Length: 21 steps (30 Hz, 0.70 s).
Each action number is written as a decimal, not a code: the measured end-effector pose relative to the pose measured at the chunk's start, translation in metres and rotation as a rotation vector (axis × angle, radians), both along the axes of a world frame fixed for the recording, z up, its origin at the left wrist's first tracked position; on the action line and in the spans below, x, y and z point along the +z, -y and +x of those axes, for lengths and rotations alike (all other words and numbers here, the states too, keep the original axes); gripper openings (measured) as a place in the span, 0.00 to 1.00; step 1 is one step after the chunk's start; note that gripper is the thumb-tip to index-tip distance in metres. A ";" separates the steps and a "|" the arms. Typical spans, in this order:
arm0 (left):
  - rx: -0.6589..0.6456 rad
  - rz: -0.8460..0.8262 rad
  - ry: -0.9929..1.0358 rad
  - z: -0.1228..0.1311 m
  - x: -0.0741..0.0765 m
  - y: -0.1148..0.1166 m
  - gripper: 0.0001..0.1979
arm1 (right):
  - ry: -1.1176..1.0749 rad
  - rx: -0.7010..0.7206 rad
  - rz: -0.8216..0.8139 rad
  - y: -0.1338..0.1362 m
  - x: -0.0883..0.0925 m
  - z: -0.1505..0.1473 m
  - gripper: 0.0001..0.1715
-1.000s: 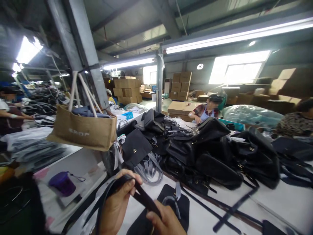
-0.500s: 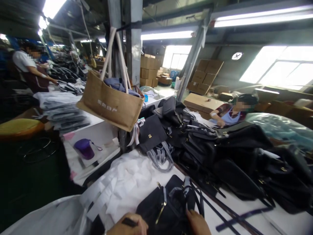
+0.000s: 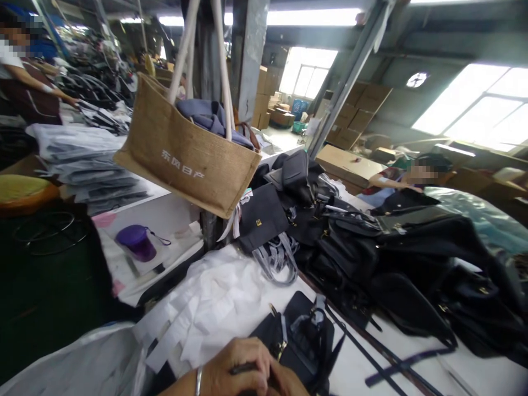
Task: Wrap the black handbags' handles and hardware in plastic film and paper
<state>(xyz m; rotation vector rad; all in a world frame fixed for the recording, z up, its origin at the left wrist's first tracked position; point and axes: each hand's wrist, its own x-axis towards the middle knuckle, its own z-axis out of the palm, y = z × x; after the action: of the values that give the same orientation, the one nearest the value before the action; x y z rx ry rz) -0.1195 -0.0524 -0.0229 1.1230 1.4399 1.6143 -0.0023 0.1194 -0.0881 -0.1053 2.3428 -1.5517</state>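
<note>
My left hand (image 3: pixel 237 366), with a silver bangle at the wrist, is curled round a small dark object (image 3: pixel 243 367) at the bottom centre. Close against it, my right hand (image 3: pixel 284 379) has its fingertips hidden, so what it holds cannot be made out. Just beyond both hands, a black bag (image 3: pixel 307 333) with gold zip pulls and straps lies on the white table (image 3: pixel 355 360). To its left is a heap of thin white sheets (image 3: pixel 226 286).
A tan tote (image 3: pixel 185 154) hangs from a post. Black bags (image 3: pixel 396 264) are piled at the right. A purple container (image 3: pixel 138 242) stands in a tray at the left. Two people work beyond, one far left, one behind the pile.
My right hand has left the black bag's straps and come leftward against my left hand. My left hand has risen and moved right. The view has shifted, and the person behind the pile has reached out an arm.
</note>
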 end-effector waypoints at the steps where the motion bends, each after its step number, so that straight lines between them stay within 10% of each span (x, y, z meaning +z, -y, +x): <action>1: -0.027 -0.013 -0.036 -0.005 -0.004 0.006 0.05 | 0.012 -0.013 0.069 -0.002 -0.006 -0.001 0.22; 5: -0.142 -0.290 -0.251 -0.037 -0.032 0.029 0.12 | -0.050 -0.226 0.560 -0.026 -0.035 -0.004 0.10; 8: 0.028 -0.643 -0.374 -0.063 -0.064 0.029 0.15 | -0.129 -0.324 0.846 -0.055 -0.064 -0.001 0.17; 14: 0.310 -0.820 -0.387 -0.086 -0.126 -0.038 0.23 | -0.046 -0.329 1.134 -0.074 -0.116 0.016 0.28; 18: 0.385 -0.795 -0.224 -0.100 -0.141 -0.063 0.07 | -0.126 -0.427 0.984 -0.072 -0.095 0.022 0.30; 21: 0.446 -0.719 -0.037 -0.109 -0.135 -0.057 0.16 | -0.187 -0.601 0.692 -0.060 -0.055 0.010 0.26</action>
<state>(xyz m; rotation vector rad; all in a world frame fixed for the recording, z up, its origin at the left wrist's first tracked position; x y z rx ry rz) -0.2285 0.0045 -0.1581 0.4335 2.1598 1.1568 0.0082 0.1795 -0.1430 0.6945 3.1005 -0.8437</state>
